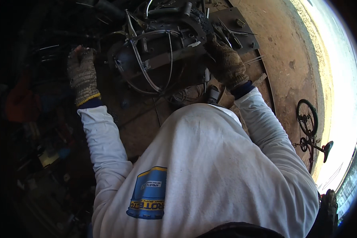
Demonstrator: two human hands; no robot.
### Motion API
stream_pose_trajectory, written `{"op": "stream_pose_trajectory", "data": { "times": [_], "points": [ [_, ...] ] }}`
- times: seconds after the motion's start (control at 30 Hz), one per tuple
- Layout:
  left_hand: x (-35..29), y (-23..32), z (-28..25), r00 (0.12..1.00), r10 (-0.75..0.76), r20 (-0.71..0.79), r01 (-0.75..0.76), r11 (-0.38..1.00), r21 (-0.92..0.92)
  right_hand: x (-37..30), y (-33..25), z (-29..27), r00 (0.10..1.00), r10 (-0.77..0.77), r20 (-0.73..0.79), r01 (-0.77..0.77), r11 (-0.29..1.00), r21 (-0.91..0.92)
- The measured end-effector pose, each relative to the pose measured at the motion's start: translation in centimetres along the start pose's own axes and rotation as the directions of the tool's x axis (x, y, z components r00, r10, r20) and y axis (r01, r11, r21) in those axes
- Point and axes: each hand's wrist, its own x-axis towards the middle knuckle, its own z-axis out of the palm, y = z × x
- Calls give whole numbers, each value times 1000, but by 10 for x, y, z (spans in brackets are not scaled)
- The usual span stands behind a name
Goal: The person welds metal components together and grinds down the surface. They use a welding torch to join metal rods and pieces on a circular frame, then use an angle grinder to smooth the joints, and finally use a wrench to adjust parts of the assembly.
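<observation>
A curved metal frame (141, 65), made of bent rods with flat pieces fixed across them, stands on a dark work surface between my hands. My left hand (82, 73), in a worn knitted glove with bare fingertips, is to the left of the frame and apart from it. Its fingers are bent in; what they hold, if anything, is lost in shadow. My right hand (228, 63), gloved alike, is at the right edge of the work, beside a dark metal part. Those fingers curl closed, and their grip is hidden in the dark.
Pliers (232, 37) and other hand tools lie on a metal plate (248, 41) beyond my right hand. Dark metal parts crowd the far left. A bicycle (307, 123) is on the brown ground at right. An orange-red item (22, 103) sits in shadow at left.
</observation>
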Motion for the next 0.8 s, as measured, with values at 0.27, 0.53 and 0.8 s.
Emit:
{"op": "stream_pose_trajectory", "data": {
  "times": [0.27,0.53,0.8],
  "points": [
    [-138,-11,-22,999,-43,3,20,517,856,36,-12,26,968,-29,249,17,999,51],
    [-175,-67,-15,994,105,-21,-21,380,925,44,42,34,993,-115,-17,116,973,197],
    [-185,-115,-12,986,-30,-162,150,560,815,131,-2,1,994,97,55,-90,989,-114]
  ]
}}
